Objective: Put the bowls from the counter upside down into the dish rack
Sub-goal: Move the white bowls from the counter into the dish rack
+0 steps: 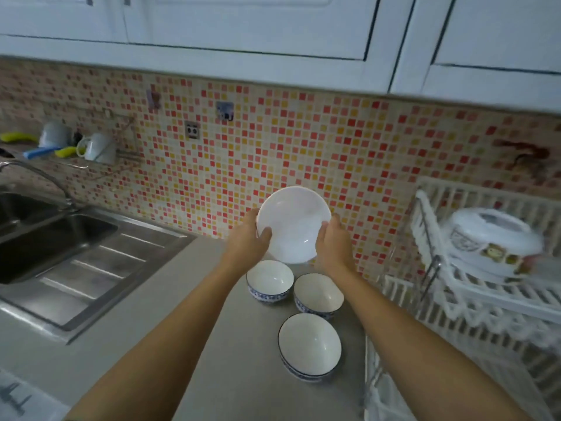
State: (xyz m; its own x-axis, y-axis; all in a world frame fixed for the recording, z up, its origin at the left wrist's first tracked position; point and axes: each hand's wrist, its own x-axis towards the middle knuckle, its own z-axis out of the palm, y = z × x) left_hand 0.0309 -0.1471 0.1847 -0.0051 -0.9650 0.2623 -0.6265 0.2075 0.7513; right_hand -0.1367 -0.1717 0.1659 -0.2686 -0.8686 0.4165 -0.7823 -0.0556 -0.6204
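Note:
I hold a plain white bowl [294, 223] up above the counter, tilted so its inside faces me. My left hand [247, 238] grips its left rim and my right hand [333, 242] grips its right rim. Below it, three white bowls with blue patterned outsides stand upright on the grey counter: one at the back left [269, 281], one at the back right [318, 294], one nearest me [309, 346]. The white dish rack [473, 302] stands at the right, and on its upper tier lies an overturned white patterned bowl [493, 238].
A steel sink [45, 238] with drainboard and faucet [39, 177] lies to the left. A wall shelf with cups [97, 148] hangs at the back left. White cabinets [273, 31] overhang the mosaic-tiled wall. The grey counter [212, 329] runs between sink and rack.

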